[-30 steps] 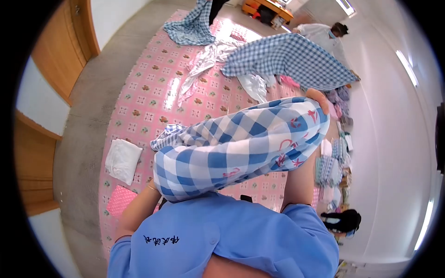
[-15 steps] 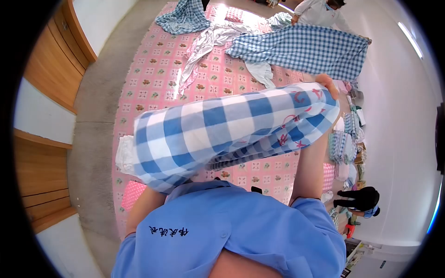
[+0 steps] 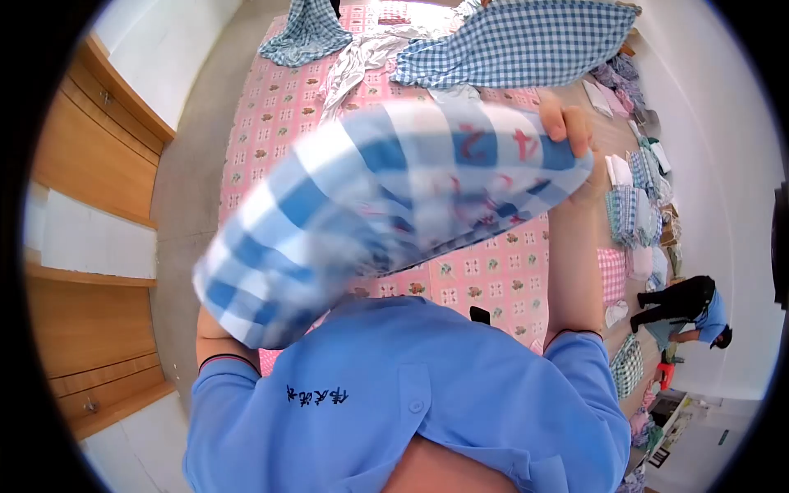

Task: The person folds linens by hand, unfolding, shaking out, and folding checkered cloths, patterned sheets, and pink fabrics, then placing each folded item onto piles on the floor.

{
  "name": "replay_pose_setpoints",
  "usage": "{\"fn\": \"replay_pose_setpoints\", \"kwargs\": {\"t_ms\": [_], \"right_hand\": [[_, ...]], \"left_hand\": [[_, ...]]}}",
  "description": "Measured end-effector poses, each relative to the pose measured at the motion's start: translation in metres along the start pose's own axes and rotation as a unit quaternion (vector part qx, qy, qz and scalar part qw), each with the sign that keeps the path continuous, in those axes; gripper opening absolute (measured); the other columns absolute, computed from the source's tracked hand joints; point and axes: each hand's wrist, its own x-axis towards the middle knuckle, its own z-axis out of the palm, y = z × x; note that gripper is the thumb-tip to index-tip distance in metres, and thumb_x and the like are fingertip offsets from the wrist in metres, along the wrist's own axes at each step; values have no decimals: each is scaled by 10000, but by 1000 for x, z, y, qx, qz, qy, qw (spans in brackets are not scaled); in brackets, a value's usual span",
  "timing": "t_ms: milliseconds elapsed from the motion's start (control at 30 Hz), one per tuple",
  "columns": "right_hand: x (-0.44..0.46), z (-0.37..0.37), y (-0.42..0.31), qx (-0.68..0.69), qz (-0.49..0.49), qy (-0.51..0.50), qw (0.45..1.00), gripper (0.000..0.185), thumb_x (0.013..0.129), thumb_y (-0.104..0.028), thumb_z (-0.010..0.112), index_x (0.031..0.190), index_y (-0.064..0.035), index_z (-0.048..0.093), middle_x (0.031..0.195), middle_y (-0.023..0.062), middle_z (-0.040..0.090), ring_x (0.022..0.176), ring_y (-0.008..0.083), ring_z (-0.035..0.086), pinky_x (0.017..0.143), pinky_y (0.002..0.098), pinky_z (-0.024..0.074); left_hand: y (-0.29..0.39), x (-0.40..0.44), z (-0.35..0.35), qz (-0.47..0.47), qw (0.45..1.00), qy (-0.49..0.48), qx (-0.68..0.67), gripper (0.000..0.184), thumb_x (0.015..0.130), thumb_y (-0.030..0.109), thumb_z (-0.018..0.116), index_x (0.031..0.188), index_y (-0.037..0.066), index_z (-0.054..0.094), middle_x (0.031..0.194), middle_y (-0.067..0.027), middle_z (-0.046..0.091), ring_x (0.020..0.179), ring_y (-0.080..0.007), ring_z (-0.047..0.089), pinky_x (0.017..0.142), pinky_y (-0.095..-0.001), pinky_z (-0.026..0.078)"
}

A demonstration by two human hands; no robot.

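A large blue-and-white checked cloth (image 3: 386, 156) with red handwritten marks is held up across my front, blurred by motion toward the left. My right hand (image 3: 571, 131) grips its upper right corner, fingers curled over the edge. At the left, the cloth covers my left hand, and only part of that forearm (image 3: 215, 329) shows below it. Beneath lies a pink patterned sheet (image 3: 485, 283) covering a wide surface.
A blue checked cloth (image 3: 526, 45) is stretched out at the far end, beside crumpled white fabric (image 3: 362, 66) and another checked cloth (image 3: 304, 37). Folded linens (image 3: 629, 214) lie along the right side. A person (image 3: 690, 308) bends over there. Wooden doors (image 3: 99, 329) line the left wall.
The checked cloth's left end has swung down and left, and its middle now arches. My right hand is raised slightly, fingers now visible over the edge. The view has shifted.
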Motion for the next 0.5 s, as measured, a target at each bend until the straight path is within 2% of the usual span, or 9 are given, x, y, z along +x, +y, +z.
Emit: {"fn": "replay_pose_setpoints", "kwargs": {"t_ms": [67, 133, 233, 333, 367, 400, 467, 500], "right_hand": [[-3, 4, -11, -64, -16, -48, 997, 173, 758, -9, 503, 632, -76, 405, 853, 96, 412, 751, 218, 502, 676, 280, 477], [10, 17, -22, -33, -56, -37, 997, 160, 756, 21, 480, 639, -70, 421, 879, 104, 427, 763, 216, 516, 650, 263, 488], [23, 14, -37, -86, 12, -98, 991, 135, 768, 9, 473, 660, -66, 446, 924, 103, 452, 799, 202, 541, 643, 261, 512], [21, -7, -52, -73, 7, -80, 994, 108, 775, -5, 473, 684, -63, 475, 925, 89, 460, 820, 194, 546, 651, 265, 514], [21, -9, -61, -105, 19, -60, 992, 75, 771, 3, 478, 757, -49, 530, 972, 100, 496, 844, 191, 549, 651, 265, 513], [19, -9, -66, -107, 16, -65, 992, 75, 771, 3, 478, 757, -49, 530, 972, 100, 496, 844, 191, 549, 651, 265, 513], [12, -4, -70, -191, 27, 133, 972, 123, 807, -63, 463, 878, -34, 559, 1025, 126, 524, 869, 188, 547, 704, 297, 493], [8, -1, -72, -192, 24, 128, 973, 123, 807, -63, 463, 878, -34, 559, 1025, 126, 524, 869, 188, 547, 704, 297, 493]], "left_hand": [[17, 20, 15, 14, 1000, -6, 20, 393, 850, 244, 453, 1190, 51, 406, 1192, -94, 437, 1084, -181, 427, 918, -291, 351], [34, 37, 25, 28, 999, -10, 38, 395, 850, 245, 452, 1191, 51, 404, 1194, -94, 436, 1086, -181, 426, 919, -292, 349], [60, 60, 35, 50, 997, -13, 63, 398, 850, 247, 451, 1194, 52, 400, 1196, -94, 433, 1088, -182, 423, 921, -294, 347], [81, 80, 45, 65, 994, -15, 82, 401, 851, 248, 450, 1197, 52, 396, 1198, -94, 431, 1091, -183, 421, 923, -296, 345], [91, 91, 45, 73, 993, -11, 93, 402, 851, 248, 449, 1198, 52, 395, 1199, -94, 430, 1092, -184, 420, 923, -296, 344], [96, 96, 46, 79, 992, -10, 98, 403, 851, 249, 449, 1199, 53, 394, 1200, -94, 430, 1092, -184, 420, 924, -297, 344], [105, 106, 48, 91, 990, -9, 109, 405, 851, 250, 448, 1201, 53, 391, 1202, -94, 428, 1094, -185, 418, 925, -298, 342], [110, 110, 49, 95, 989, -8, 115, 406, 851, 250, 448, 1202, 53, 390, 1202, -94, 427, 1095, -185, 417, 926, -298, 342]]}}
